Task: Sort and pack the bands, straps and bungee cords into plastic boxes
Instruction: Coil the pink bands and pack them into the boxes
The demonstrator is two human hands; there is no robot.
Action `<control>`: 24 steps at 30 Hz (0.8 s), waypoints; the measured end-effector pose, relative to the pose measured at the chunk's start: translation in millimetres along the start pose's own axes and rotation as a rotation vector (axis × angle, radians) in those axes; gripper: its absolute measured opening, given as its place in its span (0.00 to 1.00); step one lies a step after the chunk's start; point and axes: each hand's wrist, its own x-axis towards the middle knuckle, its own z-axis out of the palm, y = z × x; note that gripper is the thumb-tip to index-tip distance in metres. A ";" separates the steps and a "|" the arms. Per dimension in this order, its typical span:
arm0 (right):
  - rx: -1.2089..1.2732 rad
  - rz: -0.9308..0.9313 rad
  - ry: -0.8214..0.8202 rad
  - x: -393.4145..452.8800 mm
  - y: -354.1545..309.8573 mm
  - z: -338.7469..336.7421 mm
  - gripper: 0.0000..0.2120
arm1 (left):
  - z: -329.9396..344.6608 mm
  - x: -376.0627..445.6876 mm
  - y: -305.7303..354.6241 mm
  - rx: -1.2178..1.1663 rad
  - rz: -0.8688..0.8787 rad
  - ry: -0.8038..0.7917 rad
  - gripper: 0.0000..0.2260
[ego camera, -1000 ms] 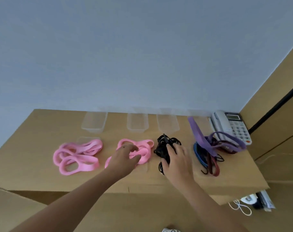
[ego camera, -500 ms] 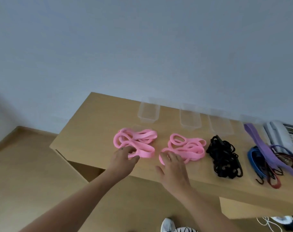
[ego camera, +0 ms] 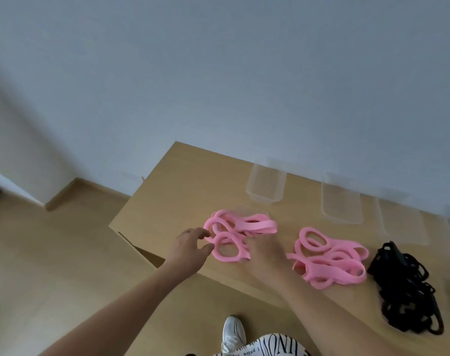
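- Pink bands make up the left pile (ego camera: 238, 233), lying on the wooden tabletop (ego camera: 182, 191) near its front left corner; this is the pile both your hands are at.
- Your left hand (ego camera: 189, 249) sits at the pile's left edge, thumb and forefinger curled towards each other around a pink loop; it looks like a pinch, though blur keeps the contact from being sure.
- Your right hand (ego camera: 266, 255) lies over the pile's right side, fingers forward on the bands; blur hides whether they grip or only press, so I cannot tell.
- A second pink pile (ego camera: 330, 259) lies just to the right of that hand, apart from the first.
- Further right, a black tangle of cords (ego camera: 409, 289) sprawls towards the front edge.
- Behind the piles, clear plastic boxes stand in a row by the wall: one (ego camera: 266, 185) behind the left pile, another (ego camera: 340, 199) behind the second, a third (ego camera: 401, 219) beyond.
- Below the table's edge you can see your white shoe (ego camera: 232, 332) on the floor.
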 end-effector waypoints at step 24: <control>1.255 0.199 0.271 70.9 -52.8 -152.0 0.13 | -139.5 75.3 118.5 -1.087 0.147 -0.269 0.13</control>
